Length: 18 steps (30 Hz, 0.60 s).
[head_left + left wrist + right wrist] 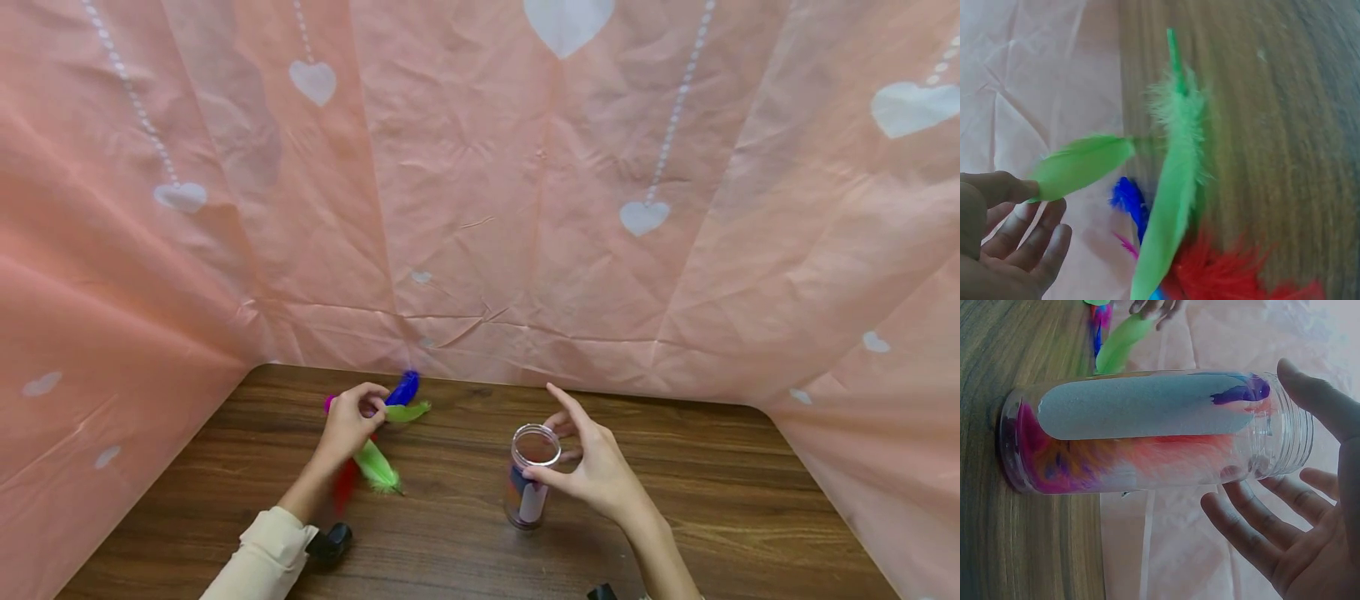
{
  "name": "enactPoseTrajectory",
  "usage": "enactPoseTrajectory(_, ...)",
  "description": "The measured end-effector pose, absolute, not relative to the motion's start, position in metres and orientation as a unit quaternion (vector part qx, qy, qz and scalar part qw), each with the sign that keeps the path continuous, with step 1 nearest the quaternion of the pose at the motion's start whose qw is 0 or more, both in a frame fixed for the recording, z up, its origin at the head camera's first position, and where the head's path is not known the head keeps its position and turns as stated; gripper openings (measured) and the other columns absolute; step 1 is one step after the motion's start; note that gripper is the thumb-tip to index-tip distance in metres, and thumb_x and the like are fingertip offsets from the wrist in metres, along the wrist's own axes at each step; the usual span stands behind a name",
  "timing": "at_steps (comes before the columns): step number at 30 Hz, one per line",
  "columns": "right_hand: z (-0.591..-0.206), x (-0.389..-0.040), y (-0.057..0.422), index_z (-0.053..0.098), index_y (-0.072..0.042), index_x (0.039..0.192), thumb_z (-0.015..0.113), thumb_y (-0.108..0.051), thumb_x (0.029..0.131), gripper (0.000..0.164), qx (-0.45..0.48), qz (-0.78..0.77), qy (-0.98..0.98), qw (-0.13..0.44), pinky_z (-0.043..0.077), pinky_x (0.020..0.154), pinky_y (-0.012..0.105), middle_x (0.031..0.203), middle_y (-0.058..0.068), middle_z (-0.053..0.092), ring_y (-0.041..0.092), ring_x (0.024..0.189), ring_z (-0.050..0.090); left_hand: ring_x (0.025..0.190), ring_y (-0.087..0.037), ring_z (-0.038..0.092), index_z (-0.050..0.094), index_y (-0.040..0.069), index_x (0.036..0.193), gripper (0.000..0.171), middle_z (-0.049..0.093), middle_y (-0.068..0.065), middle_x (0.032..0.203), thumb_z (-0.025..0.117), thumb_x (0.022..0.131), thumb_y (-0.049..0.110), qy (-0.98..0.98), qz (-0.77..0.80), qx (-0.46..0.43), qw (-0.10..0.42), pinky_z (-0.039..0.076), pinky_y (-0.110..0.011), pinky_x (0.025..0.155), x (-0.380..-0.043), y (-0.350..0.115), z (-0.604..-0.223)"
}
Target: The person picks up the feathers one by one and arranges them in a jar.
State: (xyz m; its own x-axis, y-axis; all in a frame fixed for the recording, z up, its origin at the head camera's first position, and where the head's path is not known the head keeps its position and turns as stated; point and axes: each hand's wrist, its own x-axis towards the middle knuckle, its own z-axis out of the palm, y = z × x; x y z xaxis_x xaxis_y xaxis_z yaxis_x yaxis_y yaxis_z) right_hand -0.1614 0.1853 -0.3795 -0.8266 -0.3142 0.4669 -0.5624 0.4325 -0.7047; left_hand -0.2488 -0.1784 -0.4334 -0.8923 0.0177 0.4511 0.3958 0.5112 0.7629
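Lifting a feather [407,412] seems the step in hand: the left hand [352,423] pinches it, slim and green, over the table [450,542]; the right hand [600,471] grips the neck of an upright, lidless jar [533,500] with colourful plumes [1175,457] inside. The next move likely calls for a light pinch.

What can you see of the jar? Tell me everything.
The jar is a clear, glass-like cylinder, tall and narrow, with a threaded neck and an uncovered mouth. A pale oblong label runs along its side. Inside, fluffy pink, orange and purple pieces, apparently feathers, show through the wall. It stands upright on the table, held near the top by the right hand.
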Motion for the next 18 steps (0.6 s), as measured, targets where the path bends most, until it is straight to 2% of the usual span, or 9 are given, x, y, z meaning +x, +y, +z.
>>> enactPoseTrajectory(8,-0.380,-0.161,0.186,0.037,-0.011,0.158,0.097,-0.008,0.069,0.107,0.262,0.465,-0.834,0.136,0.062,0.071,0.028,0.109,0.010,0.067,0.035,0.097,0.070,0.071,-0.002,0.064,0.068,-0.014,0.107,0.024,0.068,-0.018,0.081,0.071,0.083,-0.020,-0.783,-0.593,-0.072,0.175,0.054,-0.012,0.069,-0.244,-0.176,-0.419)
enactPoseTrajectory(18,-0.379,-0.160,0.185,0.036,-0.010,0.158,0.097,-0.008,0.069,0.108,0.262,0.462,-0.837,0.133,0.062,0.072,0.026,0.109,0.009,0.066,0.034,0.098,0.070,0.070,-0.002,0.064,0.063,-0.016,0.116,0.033,0.066,-0.004,0.082,0.069,0.085,-0.021,-0.725,-0.668,-0.030,0.165,0.052,-0.013,0.064,-0.236,-0.181,-0.409)
